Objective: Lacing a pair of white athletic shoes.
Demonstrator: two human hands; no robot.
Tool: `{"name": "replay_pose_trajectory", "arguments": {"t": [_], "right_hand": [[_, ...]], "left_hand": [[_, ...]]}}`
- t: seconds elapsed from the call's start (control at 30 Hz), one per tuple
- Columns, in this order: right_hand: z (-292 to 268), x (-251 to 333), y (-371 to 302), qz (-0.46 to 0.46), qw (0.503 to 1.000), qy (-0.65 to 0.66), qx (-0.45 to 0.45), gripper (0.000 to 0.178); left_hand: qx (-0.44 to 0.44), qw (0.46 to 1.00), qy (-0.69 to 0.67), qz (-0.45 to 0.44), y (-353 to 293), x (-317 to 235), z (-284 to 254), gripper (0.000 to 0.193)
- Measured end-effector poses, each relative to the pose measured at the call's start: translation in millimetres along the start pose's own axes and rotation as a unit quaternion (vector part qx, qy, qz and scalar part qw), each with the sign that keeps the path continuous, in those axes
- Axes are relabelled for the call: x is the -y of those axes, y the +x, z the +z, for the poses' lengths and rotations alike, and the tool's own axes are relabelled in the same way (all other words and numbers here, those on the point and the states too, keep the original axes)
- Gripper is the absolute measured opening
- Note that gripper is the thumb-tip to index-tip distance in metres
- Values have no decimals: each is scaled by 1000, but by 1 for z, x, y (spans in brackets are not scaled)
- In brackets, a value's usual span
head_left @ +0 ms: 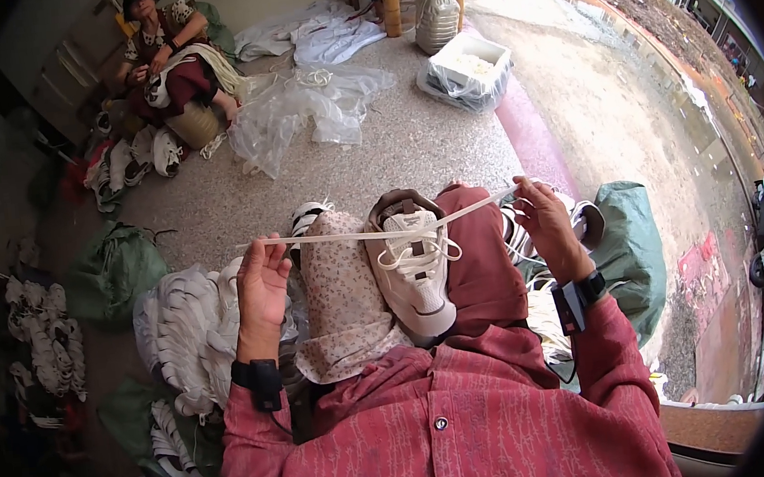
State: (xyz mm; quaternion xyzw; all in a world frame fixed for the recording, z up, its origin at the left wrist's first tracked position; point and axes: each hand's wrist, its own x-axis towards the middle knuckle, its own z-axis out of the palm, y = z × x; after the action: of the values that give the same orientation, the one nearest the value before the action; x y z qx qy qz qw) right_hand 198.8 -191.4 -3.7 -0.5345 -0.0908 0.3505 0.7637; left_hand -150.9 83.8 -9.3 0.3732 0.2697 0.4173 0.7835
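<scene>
A white-and-beige sneaker (pixel 432 300) rests between my thighs, toe toward me, its collar brown. Its flat white shoelace (pixel 336 237) is pulled out to both sides and crosses itself over the tongue, with thin loops lying over the eyelets below. My left hand (pixel 263 291) pinches the left end of the lace between thumb and fingers. On the other side my right hand (pixel 550 227) grips the right end, held a little higher. Both stretches of lace look taut. A flowered cloth (pixel 342 284) covers my left thigh.
White shoe parts (pixel 190 326) are heaped at my left beside a green sack (pixel 116 275). Another green sack (pixel 632 260) and more sneakers lie at my right. Ahead are clear plastic sheeting (pixel 310 107) and a white foam box (pixel 473 62). Another person (pixel 166 52) sits far left, handling shoes.
</scene>
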Motion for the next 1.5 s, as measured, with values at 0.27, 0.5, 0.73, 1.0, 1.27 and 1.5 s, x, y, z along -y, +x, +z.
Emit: {"name": "replay_pose_trajectory", "arguments": {"t": [0.27,0.5,0.73,1.0,1.27,1.5], "right_hand": [[17,2,11,48,986,146,-67,25],[29,-5,1,61,989,-98,94,20],[55,9,-23,122,928,-292,198,23],[58,1,-16,147,920,-256,257,21],[57,-7,-9,131,922,-266,249,19],[63,-12,-8,128,928,-266,228,20]], "left_hand": [[42,978,-171,-109,4,-2,41,20],[149,911,381,-43,-5,28,76,18],[216,796,553,118,-9,41,89,19],[257,798,544,23,2,36,89,19],[241,795,557,7,9,40,103,19],[261,807,529,-16,13,40,95,22]]}}
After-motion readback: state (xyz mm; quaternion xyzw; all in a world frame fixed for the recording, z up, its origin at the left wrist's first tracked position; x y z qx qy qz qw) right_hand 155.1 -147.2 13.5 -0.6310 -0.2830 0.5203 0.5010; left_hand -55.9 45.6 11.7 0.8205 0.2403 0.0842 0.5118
